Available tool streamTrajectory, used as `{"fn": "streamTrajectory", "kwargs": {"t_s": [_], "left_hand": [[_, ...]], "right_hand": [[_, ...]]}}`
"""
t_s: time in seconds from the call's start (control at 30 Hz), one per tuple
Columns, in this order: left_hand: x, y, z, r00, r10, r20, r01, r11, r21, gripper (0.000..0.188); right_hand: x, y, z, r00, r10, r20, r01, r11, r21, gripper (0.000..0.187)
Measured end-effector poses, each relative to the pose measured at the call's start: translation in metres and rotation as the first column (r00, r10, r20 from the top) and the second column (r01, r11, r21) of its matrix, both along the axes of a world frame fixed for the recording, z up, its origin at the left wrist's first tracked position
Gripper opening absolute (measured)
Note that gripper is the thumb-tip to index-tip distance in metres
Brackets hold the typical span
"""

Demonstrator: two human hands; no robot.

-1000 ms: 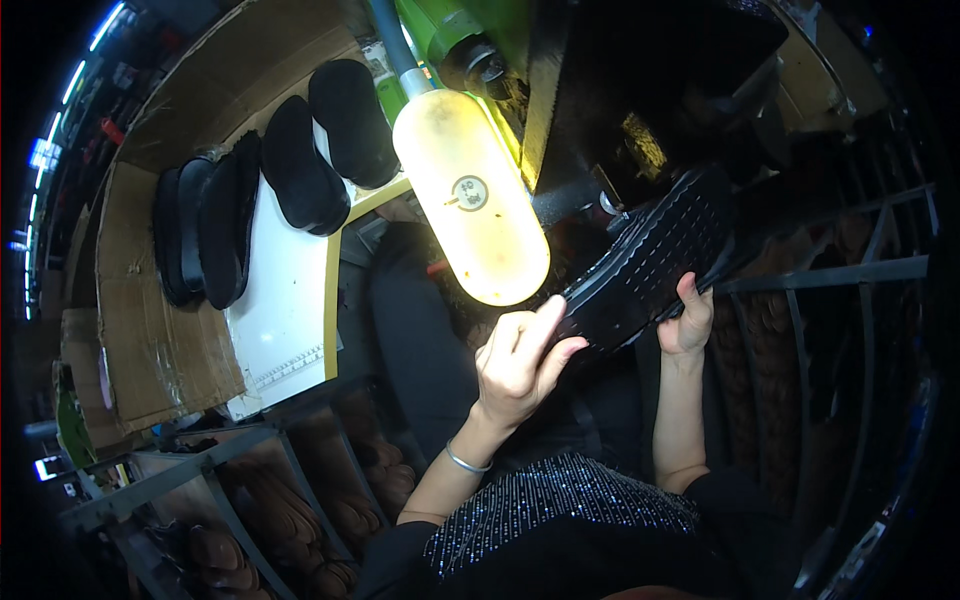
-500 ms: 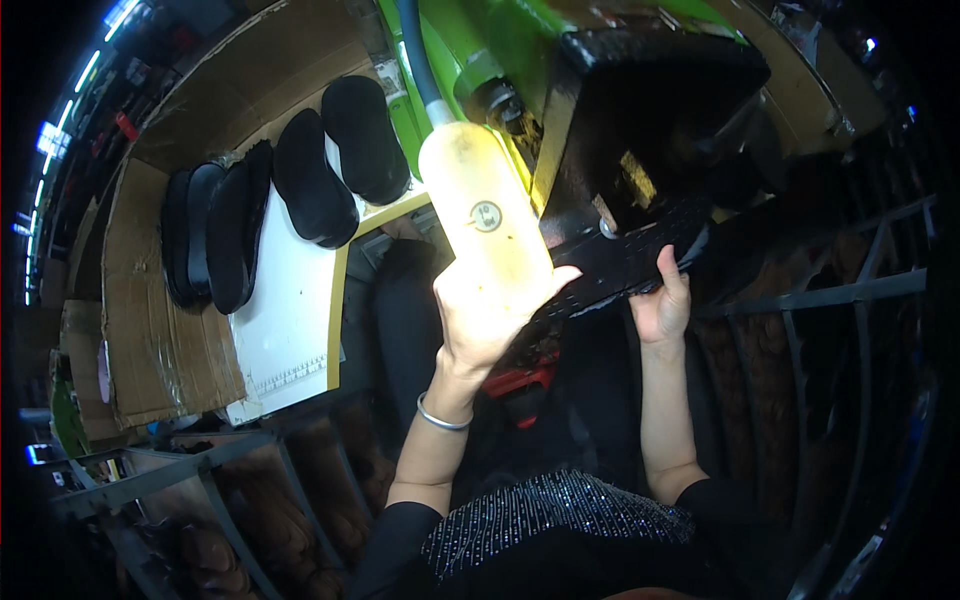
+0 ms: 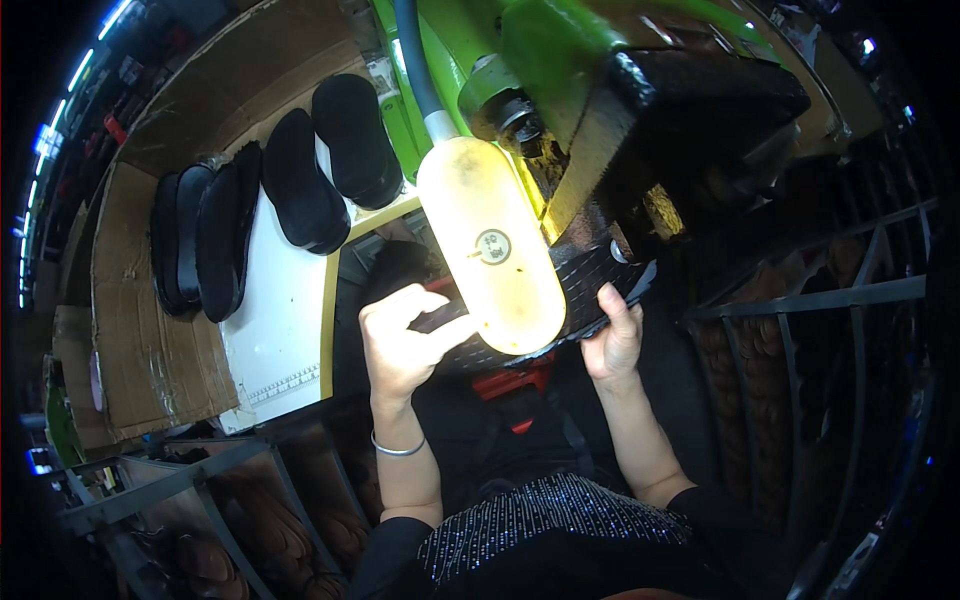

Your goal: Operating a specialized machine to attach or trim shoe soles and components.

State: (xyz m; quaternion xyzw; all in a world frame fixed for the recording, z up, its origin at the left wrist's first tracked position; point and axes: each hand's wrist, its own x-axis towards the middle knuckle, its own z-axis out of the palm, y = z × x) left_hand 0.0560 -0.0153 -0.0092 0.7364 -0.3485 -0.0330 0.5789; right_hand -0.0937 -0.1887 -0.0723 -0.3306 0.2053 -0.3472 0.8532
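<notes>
A long, flat black piece (image 3: pixel 588 290) with rows of light dashes lies across in front of me, under the head of a green machine (image 3: pixel 590 60). I cannot tell exactly what it is. My left hand (image 3: pixel 398 340) grips its left end, with thumb and fingers closed round it. At the right end my right hand (image 3: pixel 613 343) pinches the near edge, thumb on top and fingers underneath. A bright, oval yellow-white lamp (image 3: pixel 500 290) on a grey flexible neck hangs over the piece and hides its middle. A silver bangle circles my left wrist.
On the left, an open cardboard box (image 3: pixel 165 375) surrounds a white board (image 3: pixel 270 350) with several black shoe soles (image 3: pixel 300 190). Metal racks (image 3: pixel 180 480) holding brown pieces flank me on both sides. A red part (image 3: pixel 512 385) shows below the piece.
The black piece has shifted left and toward me, with my right hand moving along with it. My left hand has moved left, out from beside the lamp, and now grips the left end.
</notes>
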Motion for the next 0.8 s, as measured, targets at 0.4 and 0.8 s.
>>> {"fn": "streamTrajectory", "kwargs": {"t_s": [0.4,0.8], "left_hand": [[-0.024,0.012,-0.005,0.939,0.100,0.330,-0.097,0.995,-0.024,0.030],[-0.008,-0.035,-0.005,0.996,-0.012,0.093,0.032,0.975,-0.222,0.019]], "right_hand": [[-0.003,-0.022,0.002,0.989,0.140,0.045,-0.135,0.985,-0.109,0.055],[-0.005,-0.088,0.005,0.999,-0.035,-0.041,0.027,0.982,-0.188,0.045]]}}
